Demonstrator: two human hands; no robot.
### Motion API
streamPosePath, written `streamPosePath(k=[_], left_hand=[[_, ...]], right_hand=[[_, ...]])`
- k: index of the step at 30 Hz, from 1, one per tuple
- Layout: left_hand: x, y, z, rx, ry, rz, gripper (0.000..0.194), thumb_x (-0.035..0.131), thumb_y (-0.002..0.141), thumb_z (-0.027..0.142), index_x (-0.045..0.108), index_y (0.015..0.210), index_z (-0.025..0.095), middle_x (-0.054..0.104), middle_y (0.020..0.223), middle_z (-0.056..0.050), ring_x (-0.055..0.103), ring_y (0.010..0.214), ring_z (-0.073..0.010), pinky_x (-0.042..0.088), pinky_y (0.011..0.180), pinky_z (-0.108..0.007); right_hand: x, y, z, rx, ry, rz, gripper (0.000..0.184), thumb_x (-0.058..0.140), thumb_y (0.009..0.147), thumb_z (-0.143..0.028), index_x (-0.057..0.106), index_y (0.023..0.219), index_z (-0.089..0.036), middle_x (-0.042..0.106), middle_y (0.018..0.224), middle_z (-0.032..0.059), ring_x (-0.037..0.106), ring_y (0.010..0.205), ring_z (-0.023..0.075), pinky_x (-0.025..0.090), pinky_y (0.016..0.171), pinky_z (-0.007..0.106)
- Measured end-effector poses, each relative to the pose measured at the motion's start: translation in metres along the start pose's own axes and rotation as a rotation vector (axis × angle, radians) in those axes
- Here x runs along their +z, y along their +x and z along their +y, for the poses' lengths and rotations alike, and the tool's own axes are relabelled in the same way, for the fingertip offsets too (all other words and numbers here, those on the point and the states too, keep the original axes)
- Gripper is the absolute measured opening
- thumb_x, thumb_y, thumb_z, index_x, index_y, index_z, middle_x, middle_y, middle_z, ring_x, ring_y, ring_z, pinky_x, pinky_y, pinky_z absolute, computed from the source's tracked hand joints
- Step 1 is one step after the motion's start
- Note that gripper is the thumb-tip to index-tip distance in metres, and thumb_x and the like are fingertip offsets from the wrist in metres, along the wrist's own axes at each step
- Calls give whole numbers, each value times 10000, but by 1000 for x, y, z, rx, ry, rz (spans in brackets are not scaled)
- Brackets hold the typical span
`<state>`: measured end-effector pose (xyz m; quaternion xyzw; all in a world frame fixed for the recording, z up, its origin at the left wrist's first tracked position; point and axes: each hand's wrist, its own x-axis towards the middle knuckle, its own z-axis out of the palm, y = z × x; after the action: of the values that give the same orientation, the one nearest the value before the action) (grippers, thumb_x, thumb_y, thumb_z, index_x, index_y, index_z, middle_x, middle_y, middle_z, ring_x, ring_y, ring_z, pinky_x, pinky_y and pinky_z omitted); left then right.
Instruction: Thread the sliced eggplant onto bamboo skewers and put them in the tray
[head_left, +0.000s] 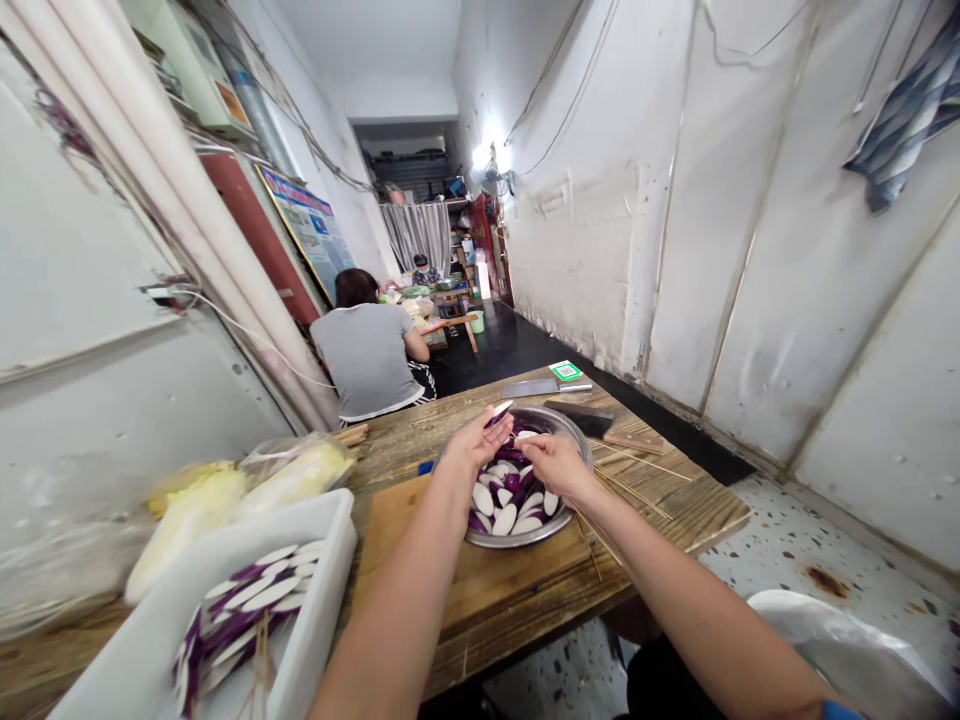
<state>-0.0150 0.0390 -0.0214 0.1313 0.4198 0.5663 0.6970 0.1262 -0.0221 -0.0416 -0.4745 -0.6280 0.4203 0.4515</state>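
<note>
My left hand (480, 442) is over the metal bowl (511, 541), its fingers curled round an eggplant slice (501, 410) with white flesh and purple skin. Close beside it, my right hand (556, 462) pinches a thin bamboo skewer, mostly hidden by the fingers. Purple-and-white eggplant slices (505, 519) fill the bowl, which rests partly on a wooden cutting board (480, 590). Loose bamboo skewers (637, 495) lie on the table to the right, partly under my right forearm. At lower left, a white plastic bin (341, 540) contains skewered eggplant slices (274, 590).
Beyond the bowl lie a knife (536, 387), a cleaver (585, 415) with a wooden handle, and a green QR-code card (565, 370). Plastic bags (292, 485) sit behind the bin. A person in a grey shirt (367, 355) sits past the wooden table (697, 500).
</note>
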Motion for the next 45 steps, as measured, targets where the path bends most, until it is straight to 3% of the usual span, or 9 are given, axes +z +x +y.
streamPosePath(k=[23,34,45], left_hand=[[1,-3,-1,54,96,0,99,511,826,106,534,912,62,640,743,-153,658,691,-188,543,633,-267],[6,-7,-6,45,100,11,126,544,787,47,537,911,62,641,779,-165,661,732,-224,552,652,-321],[9,-9,-11,19,125,-10,113,542,779,30,531,888,58,637,779,-175,663,736,-226,551,644,-304]], right_hand=[[1,3,5,-13,-39,9,347,466,766,-337,705,870,-108,451,418,-33,338,377,75,279,401,203],[0,0,-3,56,-34,12,315,443,778,-265,697,864,-99,357,335,-60,301,333,75,261,367,198],[0,-3,-9,96,-26,27,272,412,760,-211,665,760,-111,378,358,-64,307,325,66,268,381,187]])
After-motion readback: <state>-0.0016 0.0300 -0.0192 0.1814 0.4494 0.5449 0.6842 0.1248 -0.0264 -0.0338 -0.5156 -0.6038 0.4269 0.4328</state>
